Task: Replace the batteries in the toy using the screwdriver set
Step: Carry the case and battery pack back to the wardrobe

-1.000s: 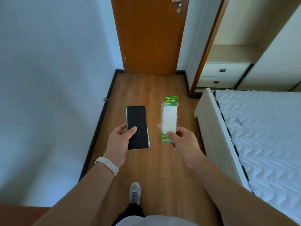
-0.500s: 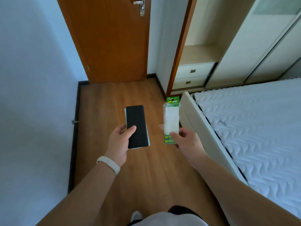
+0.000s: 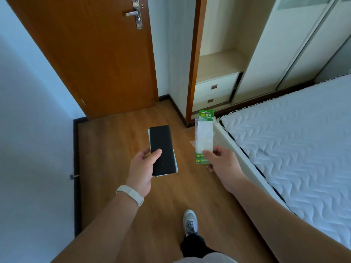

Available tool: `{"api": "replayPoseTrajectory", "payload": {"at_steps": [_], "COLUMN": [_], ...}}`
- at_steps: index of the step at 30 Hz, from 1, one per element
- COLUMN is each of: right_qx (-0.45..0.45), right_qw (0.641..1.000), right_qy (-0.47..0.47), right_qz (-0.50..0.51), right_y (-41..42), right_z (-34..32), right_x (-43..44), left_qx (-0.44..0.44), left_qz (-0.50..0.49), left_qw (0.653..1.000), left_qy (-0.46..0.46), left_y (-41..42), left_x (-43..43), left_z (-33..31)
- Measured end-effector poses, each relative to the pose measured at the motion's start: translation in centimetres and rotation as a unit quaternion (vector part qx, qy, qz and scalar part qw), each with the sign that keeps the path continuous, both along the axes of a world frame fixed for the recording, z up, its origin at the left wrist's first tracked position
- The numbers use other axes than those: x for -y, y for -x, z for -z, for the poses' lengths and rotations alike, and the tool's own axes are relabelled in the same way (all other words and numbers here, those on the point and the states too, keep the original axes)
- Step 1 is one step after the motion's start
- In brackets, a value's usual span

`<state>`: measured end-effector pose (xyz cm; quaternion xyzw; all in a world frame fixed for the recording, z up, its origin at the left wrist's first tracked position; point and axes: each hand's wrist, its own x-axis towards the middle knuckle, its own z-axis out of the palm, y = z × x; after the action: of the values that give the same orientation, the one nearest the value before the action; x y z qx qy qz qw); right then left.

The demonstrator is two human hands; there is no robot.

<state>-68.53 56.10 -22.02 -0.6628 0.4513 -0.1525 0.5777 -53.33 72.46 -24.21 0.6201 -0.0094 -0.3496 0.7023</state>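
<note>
The person is standing on the wooden floor (image 3: 117,145) of a bedroom, with one thing in each hand. The left hand (image 3: 141,168) has its fingers (image 3: 156,153) wrapped around a flat black case (image 3: 162,149). My guess is that this is the screwdriver set, but it is closed, so I cannot see inside. The right hand (image 3: 221,161) pinches the near end of a battery pack (image 3: 204,135), a green card with a clear plastic front. Thumb and fingers are closed on it.

I think the job has hardly begun. No toy shows anywhere. The case is closed, no screwdriver is out, and the pack looks unopened, though I cannot be sure. Finding the toy, taking its cover off, swapping the batteries and closing it up all look left to do.

Both things are long and thin. Each one's long side runs from near to far, away from the person. The case tips a little to the left at its far end. The pack stands almost straight, with its green top at the far end. They are held side by side, apart, with the case on the left. The white bed (image 3: 296,141) is on the right, and the brown door (image 3: 98,59) is far ahead.
</note>
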Motion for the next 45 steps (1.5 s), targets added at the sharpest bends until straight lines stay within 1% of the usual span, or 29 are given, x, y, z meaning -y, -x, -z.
{"api": "replayPoseTrajectory", "payload": {"at_steps": [6,12,16,19,23,30,34,39,45], "right_qx": [-0.003,0.015,0.017,0.001,-0.005,-0.022,-0.034,-0.029,-0.015], "right_qw": [0.999,0.999,0.999,0.999,0.998,0.994,0.993,0.987,0.978], "right_qy": [-0.024,-0.031,-0.018,-0.01,-0.02,-0.05,-0.034,-0.009,-0.012], "right_qz": [0.022,0.039,0.033,0.034,0.052,0.09,0.106,0.157,0.209], "right_y": [-5.0,-9.8,-12.0,-14.0,-17.3,-26.7,-32.6,-38.3,-40.9], "right_z": [0.3,-0.3,-0.9,-0.8,0.2,1.0,0.1,-1.0,-1.2], "right_x": [9.5,18.5,21.7,24.1,26.9,33.0,36.5,40.9,45.3], "left_qx": [0.012,0.074,0.073,0.066,0.048,0.031,0.021,0.051,0.052], "left_qz": [0.027,0.06,0.076,0.083,0.094,0.124,0.149,0.206,0.244], "left_qw": [0.999,0.995,0.994,0.993,0.993,0.991,0.988,0.977,0.968], "left_qy": [-0.031,-0.036,-0.043,-0.049,-0.045,-0.045,-0.042,-0.018,-0.026], "left_y": [-5.9,-10.3,-13.2,-15.9,-19.6,-29.7,-36.0,-42.1,-45.9], "left_x": [10.0,19.0,22.9,25.8,29.5,36.8,41.1,46.7,52.7], "left_z": [-1.0,-2.6,-2.6,-2.0,-0.7,1.0,0.5,-1.2,-0.8]}}
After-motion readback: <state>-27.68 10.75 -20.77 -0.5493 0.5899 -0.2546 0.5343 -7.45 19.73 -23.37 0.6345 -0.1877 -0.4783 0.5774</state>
